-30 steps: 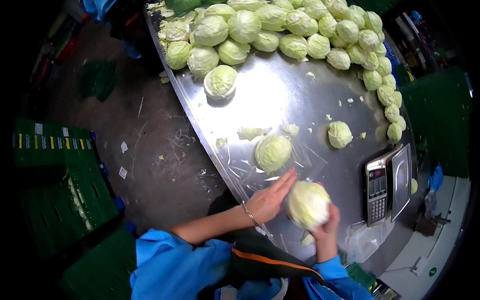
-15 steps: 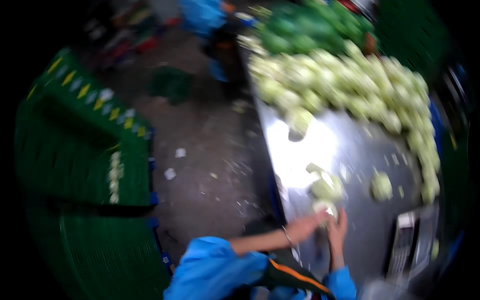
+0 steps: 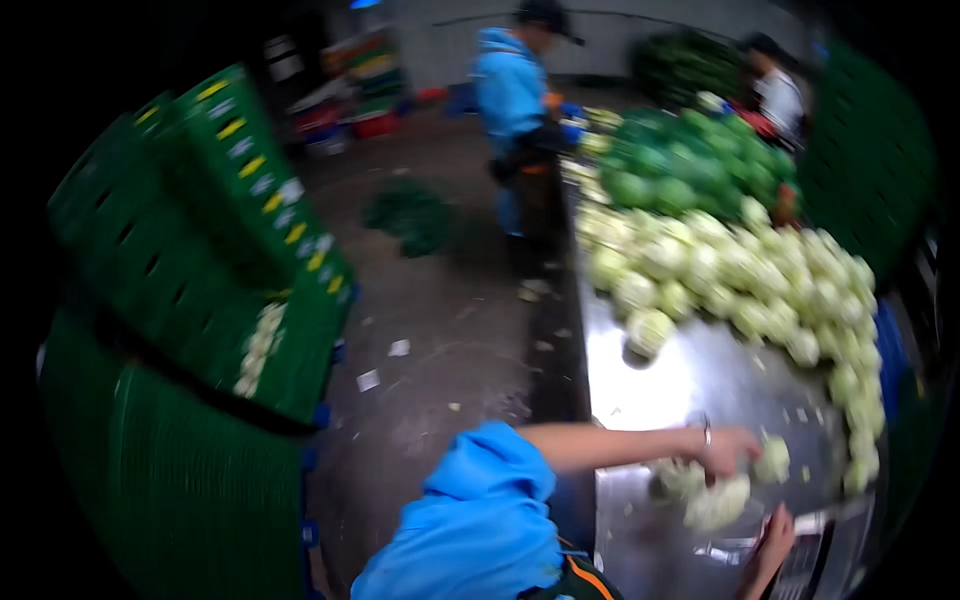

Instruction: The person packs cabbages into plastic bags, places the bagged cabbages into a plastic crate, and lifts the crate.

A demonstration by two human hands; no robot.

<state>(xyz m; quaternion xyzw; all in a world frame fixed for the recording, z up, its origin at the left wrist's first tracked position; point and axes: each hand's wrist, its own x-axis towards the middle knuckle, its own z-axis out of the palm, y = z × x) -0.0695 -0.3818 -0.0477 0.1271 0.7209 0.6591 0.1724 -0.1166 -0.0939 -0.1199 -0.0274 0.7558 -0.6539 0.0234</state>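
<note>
My left hand (image 3: 730, 450), with a bracelet at the wrist, reaches across the steel table with its fingers apart, blurred by motion. Its fingertips are close to a pale green cabbage (image 3: 772, 460); whether they touch is unclear. Below the hand lies a whitish, blurred cabbage (image 3: 718, 503), and left of that is another cabbage (image 3: 678, 480), partly behind my wrist. My right hand (image 3: 774, 536) is low at the right, fingers curled closed; what they hold, if anything, I cannot make out.
A long heap of cabbages (image 3: 740, 275) covers the far and right side of the table (image 3: 640, 390). Behind it are green mesh bags of cabbages (image 3: 680, 165). Green crates (image 3: 200, 250) stand at left. One person (image 3: 512, 90) stands beyond the table's left edge, another (image 3: 778, 95) behind the bags.
My view has tilted up. My hands, together at one cabbage before, are now apart: the left has moved right toward another cabbage, and the right has drawn back from it.
</note>
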